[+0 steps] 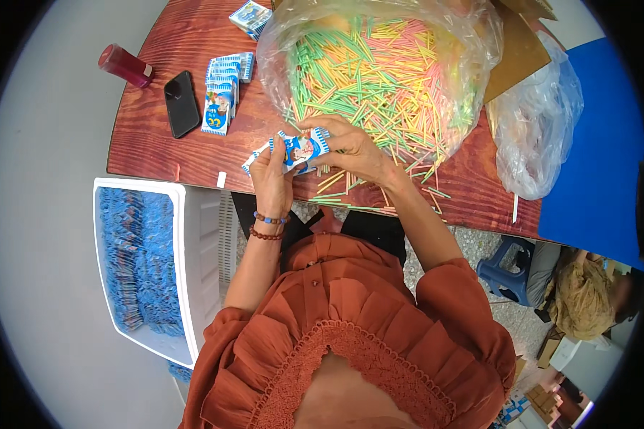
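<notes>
While the near edge of the red-brown worktop (147, 146) is reached over by both forearms, much of its middle is taken up by a clear plastic bag (277, 44) filled with green, yellow and pink sticks (368, 68). Beside the left end of the near edge, a white bin (137, 184) is packed with bluish packets (154, 261). Toward the worktop's left edge, an overlapping row of packets (222, 96) is laid out beside a dark phone (183, 104).

Near the middle of the near edge, a blue-and-white packet (304, 149) is held between the left hand (270, 168) and the right hand (361, 151). Its left part is gripped by the left thumb and fingers; its right end is pinched by the right fingers, which are bent and pointed leftward. The left forearm is held nearly upright, the right slanted in from the lower right. Whether a second packet is held behind cannot be told. Along the near edge, loose sticks (333, 194) are scattered.
</notes>
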Tool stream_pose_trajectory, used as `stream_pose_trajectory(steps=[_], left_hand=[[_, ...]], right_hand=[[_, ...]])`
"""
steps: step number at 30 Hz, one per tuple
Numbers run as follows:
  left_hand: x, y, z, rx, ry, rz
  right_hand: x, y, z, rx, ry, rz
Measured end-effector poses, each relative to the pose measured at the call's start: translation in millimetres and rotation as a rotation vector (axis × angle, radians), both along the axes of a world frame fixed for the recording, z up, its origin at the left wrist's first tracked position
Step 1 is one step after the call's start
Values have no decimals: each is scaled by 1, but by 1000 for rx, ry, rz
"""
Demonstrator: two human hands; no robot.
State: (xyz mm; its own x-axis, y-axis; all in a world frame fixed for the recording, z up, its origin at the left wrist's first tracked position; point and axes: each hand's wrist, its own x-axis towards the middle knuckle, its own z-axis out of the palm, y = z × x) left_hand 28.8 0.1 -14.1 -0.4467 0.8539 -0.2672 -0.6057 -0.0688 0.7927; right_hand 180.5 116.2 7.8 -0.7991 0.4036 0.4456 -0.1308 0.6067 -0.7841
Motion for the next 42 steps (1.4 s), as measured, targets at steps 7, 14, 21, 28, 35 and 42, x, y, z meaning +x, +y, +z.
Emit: stream_pose_trajectory(steps=[7,14,21,28,35,42], left_hand=[[-10,-4,-2,-17,129,188],[-16,-8,-6,-18,114,206],[-18,-7,-1,-24,78,231],[-19,-6,-8,-10,74,172],[-16,-7,-3,14,41,152],[-10,-5,9,41,15,133]], right_hand=[[25,54,-2,57,-277,-384],[-2,69,9,706,-740,-524],[-13,61,11,736,-795,-440],[-8,73,-18,794,-656,-516],[-1,82,-17,577,-638,-502],[5,81,0,-158,-270,-549]])
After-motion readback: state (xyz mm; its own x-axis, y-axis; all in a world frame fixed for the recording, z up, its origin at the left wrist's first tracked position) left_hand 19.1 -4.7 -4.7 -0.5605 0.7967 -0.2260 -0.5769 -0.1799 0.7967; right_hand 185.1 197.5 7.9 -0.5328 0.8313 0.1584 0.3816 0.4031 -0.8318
